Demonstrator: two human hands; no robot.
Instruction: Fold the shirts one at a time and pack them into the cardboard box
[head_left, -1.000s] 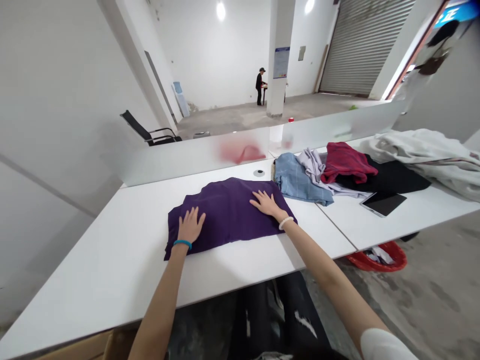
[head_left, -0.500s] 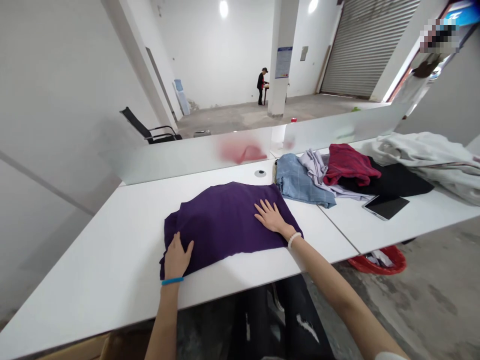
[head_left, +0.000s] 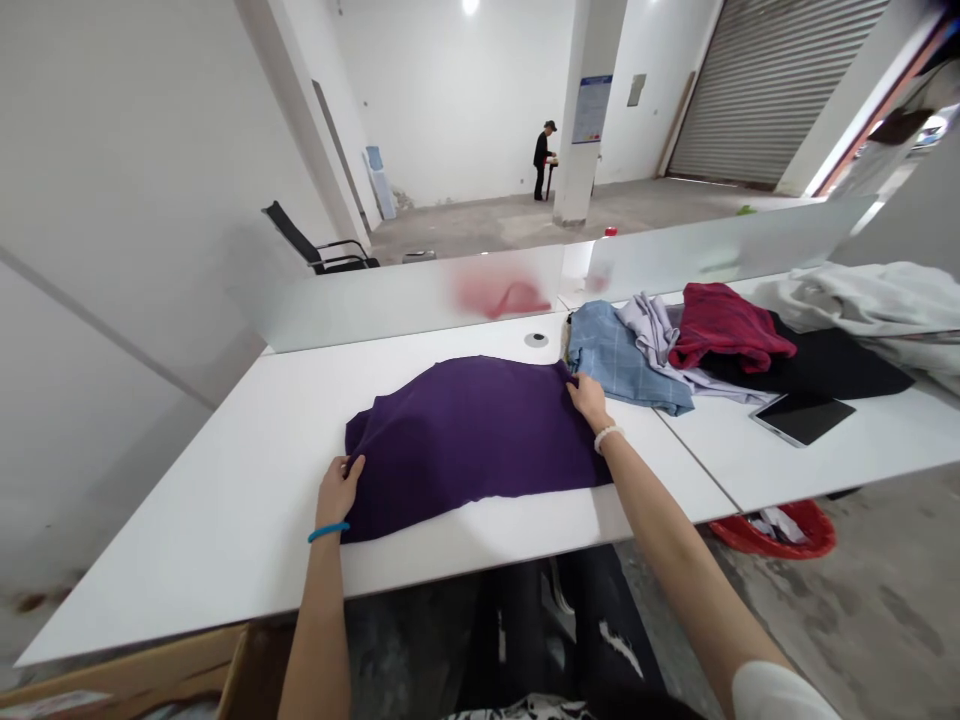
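Clock positions are read from the centre of the purple cloth [head_left: 472,430], with 12 o'clock pointing away from the person. The left hand [head_left: 339,487] is at the cloth's edge between 8 and 9 o'clock. Its thumb and fingers are bent and nearly closed, gripping that edge. The right hand [head_left: 589,400] is between 2 and 3 o'clock, fingers curled, pinching the cloth's edge near the far corner. A blue band [head_left: 328,532] encircles the left wrist; a white beaded bracelet [head_left: 608,435] encircles the right.

The purple cloth lies spread on the white counter [head_left: 247,500], between both hands, creased along its left side. A cable grommet [head_left: 536,340] is set in the counter at 1 o'clock. A blue checked garment [head_left: 619,355] lies at 2 o'clock, just beside the cloth's far corner. Beyond it, between 2 and 3 o'clock, lie a lilac garment [head_left: 649,325], a red garment [head_left: 727,330] and a black cloth [head_left: 855,365]; the red garment rests partly on the black cloth. A dark-screened tablet [head_left: 806,418] lies at 3 o'clock. A frosted panel [head_left: 405,300] borders the counter's far edge.

At 1 o'clock, a pillar carries a blue-headed notice [head_left: 592,110]; its print is too small to read.
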